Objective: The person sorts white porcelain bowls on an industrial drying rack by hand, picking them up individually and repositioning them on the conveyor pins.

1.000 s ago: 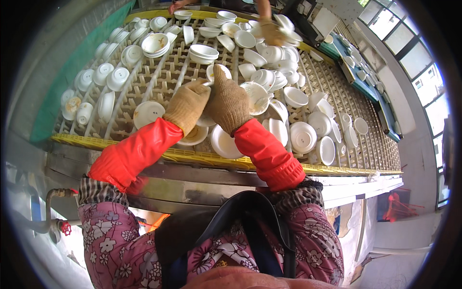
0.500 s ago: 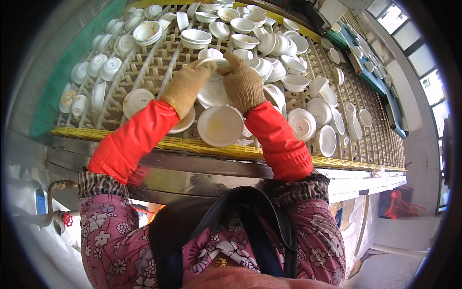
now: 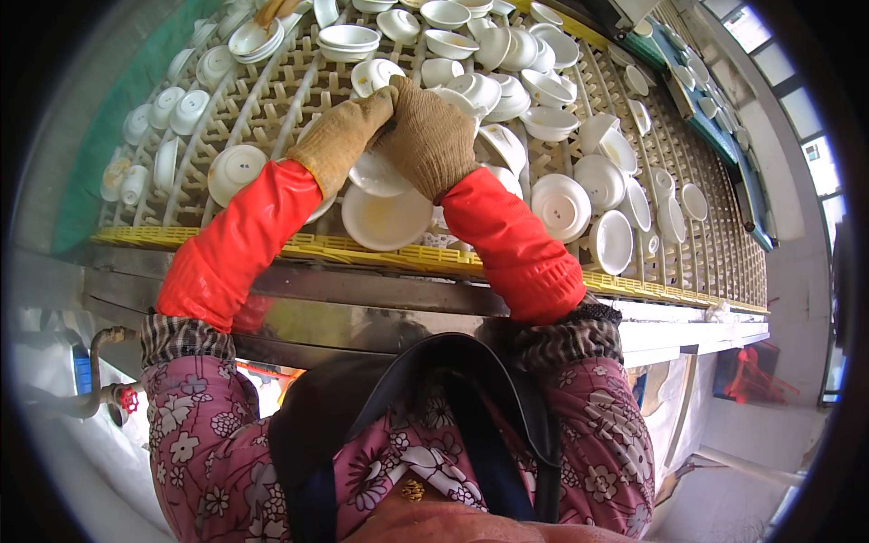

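Observation:
My left hand [image 3: 346, 136], in a tan knit glove and red sleeve, is closed and meets my right hand above the white dishes. My right hand [image 3: 425, 136], gloved alike, has its fingers curled against the left one. Whatever they hold is hidden behind the gloves. Just below them a white bowl [image 3: 378, 175] shows in part. Nearer to me lies a wide white dish [image 3: 387, 219] with a yellowish stain. A small white bowl [image 3: 377, 76] sits beyond my fingertips, and a tilted white bowl [image 3: 503, 147] stands right of my right hand.
The dishes lie on a beige pegged conveyor [image 3: 281, 100] with a yellow front edge [image 3: 362, 253]. A metal ledge [image 3: 389, 299] runs before me. Stacked bowls [image 3: 348, 41] stand farther back. A blue-green belt [image 3: 715, 136] carries dishes at right. A tan shape [image 3: 272, 11] reaches in at the top.
My hands have come together and hide the white rim that showed between them. Most dishes shift slightly in view. A tan shape has appeared over the stacked bowls at the far left.

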`<state>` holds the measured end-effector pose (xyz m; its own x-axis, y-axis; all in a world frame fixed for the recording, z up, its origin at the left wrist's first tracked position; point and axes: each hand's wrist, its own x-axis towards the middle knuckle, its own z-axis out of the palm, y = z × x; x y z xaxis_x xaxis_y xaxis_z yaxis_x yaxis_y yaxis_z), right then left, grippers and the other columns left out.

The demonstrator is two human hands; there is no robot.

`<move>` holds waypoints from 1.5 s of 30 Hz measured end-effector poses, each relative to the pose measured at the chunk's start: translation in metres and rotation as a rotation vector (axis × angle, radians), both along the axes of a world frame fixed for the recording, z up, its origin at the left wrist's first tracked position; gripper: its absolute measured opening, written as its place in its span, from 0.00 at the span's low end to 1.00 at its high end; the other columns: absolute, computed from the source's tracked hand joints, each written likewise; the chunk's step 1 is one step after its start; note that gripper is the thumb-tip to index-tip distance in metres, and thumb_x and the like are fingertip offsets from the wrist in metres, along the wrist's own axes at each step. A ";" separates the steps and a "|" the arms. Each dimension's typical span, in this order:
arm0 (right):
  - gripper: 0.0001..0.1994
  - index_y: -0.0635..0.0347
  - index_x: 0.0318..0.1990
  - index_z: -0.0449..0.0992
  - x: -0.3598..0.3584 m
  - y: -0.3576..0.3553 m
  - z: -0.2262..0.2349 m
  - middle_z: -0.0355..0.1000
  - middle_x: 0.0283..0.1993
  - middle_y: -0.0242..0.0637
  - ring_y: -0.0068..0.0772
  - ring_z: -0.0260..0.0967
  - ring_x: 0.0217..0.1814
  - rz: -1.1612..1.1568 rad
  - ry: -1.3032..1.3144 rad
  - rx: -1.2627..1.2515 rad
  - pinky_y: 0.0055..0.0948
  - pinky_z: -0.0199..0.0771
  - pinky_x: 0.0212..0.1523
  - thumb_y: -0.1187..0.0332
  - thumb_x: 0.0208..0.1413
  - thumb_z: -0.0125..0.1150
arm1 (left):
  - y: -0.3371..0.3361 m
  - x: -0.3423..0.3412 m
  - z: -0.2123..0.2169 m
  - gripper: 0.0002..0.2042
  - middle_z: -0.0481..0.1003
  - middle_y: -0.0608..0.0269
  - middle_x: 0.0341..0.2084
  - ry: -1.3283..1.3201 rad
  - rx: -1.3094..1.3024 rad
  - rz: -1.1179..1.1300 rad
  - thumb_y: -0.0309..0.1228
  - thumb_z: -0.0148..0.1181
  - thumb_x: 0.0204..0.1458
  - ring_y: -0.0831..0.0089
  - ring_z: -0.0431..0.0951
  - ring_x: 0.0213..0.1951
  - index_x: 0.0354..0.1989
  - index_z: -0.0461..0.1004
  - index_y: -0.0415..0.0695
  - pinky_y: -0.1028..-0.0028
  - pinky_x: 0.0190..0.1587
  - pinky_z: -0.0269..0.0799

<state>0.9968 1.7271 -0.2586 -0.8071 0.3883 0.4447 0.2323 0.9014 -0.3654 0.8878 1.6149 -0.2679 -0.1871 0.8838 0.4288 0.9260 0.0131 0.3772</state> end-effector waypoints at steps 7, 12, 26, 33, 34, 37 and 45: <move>0.20 0.61 0.38 0.71 0.012 0.026 -0.009 0.76 0.34 0.49 0.50 0.75 0.39 -0.056 -0.045 -0.049 0.45 0.74 0.38 0.55 0.45 0.64 | 0.016 0.041 0.034 0.27 0.76 0.48 0.45 -0.857 -0.115 0.184 0.40 0.58 0.53 0.61 0.77 0.45 0.59 0.63 0.42 0.70 0.50 0.72; 0.18 0.65 0.40 0.70 0.014 0.033 -0.009 0.75 0.37 0.52 0.52 0.74 0.42 -0.084 -0.095 -0.145 0.45 0.74 0.41 0.59 0.48 0.60 | 0.026 0.049 0.003 0.21 0.77 0.46 0.40 -0.587 0.063 0.346 0.25 0.55 0.50 0.55 0.79 0.42 0.55 0.69 0.47 0.65 0.43 0.74; 0.12 0.57 0.39 0.74 0.023 0.041 -0.030 0.76 0.34 0.46 0.48 0.75 0.38 0.106 -0.162 0.062 0.42 0.74 0.39 0.62 0.50 0.59 | 0.006 0.014 0.022 0.21 0.77 0.49 0.42 -0.031 -0.255 0.260 0.19 0.44 0.51 0.53 0.77 0.44 0.52 0.74 0.49 0.66 0.47 0.72; 0.19 0.61 0.47 0.76 0.049 0.142 -0.038 0.75 0.46 0.38 0.40 0.73 0.45 0.053 -0.302 0.737 0.33 0.71 0.51 0.65 0.48 0.59 | -0.046 -0.064 0.039 0.19 0.76 0.51 0.46 0.044 0.244 0.737 0.22 0.45 0.53 0.55 0.76 0.46 0.53 0.71 0.46 0.65 0.49 0.70; 0.18 0.62 0.48 0.75 0.060 0.145 -0.029 0.75 0.45 0.38 0.38 0.73 0.44 0.012 -0.234 0.348 0.32 0.73 0.50 0.67 0.50 0.56 | -0.057 -0.083 0.035 0.19 0.75 0.50 0.46 0.181 0.319 0.792 0.24 0.46 0.53 0.53 0.75 0.47 0.54 0.70 0.47 0.63 0.49 0.70; 0.12 0.64 0.43 0.75 0.126 0.220 -0.023 0.75 0.41 0.40 0.37 0.74 0.41 -0.045 0.401 -0.781 0.33 0.76 0.45 0.72 0.53 0.51 | -0.053 -0.114 0.028 0.20 0.72 0.48 0.50 0.460 0.200 0.961 0.30 0.50 0.55 0.49 0.73 0.49 0.57 0.66 0.50 0.58 0.49 0.68; 0.52 0.72 0.63 0.56 0.373 0.231 0.051 0.66 0.59 0.52 0.49 0.65 0.61 -0.104 2.127 -1.119 0.47 0.65 0.62 0.26 0.50 0.40 | -0.092 -0.106 0.040 0.20 0.74 0.50 0.45 -0.058 -0.541 0.285 0.43 0.52 0.55 0.53 0.74 0.44 0.49 0.71 0.41 0.65 0.48 0.69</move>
<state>1.3702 1.9579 -0.2073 0.3072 0.9513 -0.0248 -0.9336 0.2963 -0.2014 0.7816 1.5230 -0.2284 -0.4575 0.8852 -0.0843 0.8363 0.4606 0.2973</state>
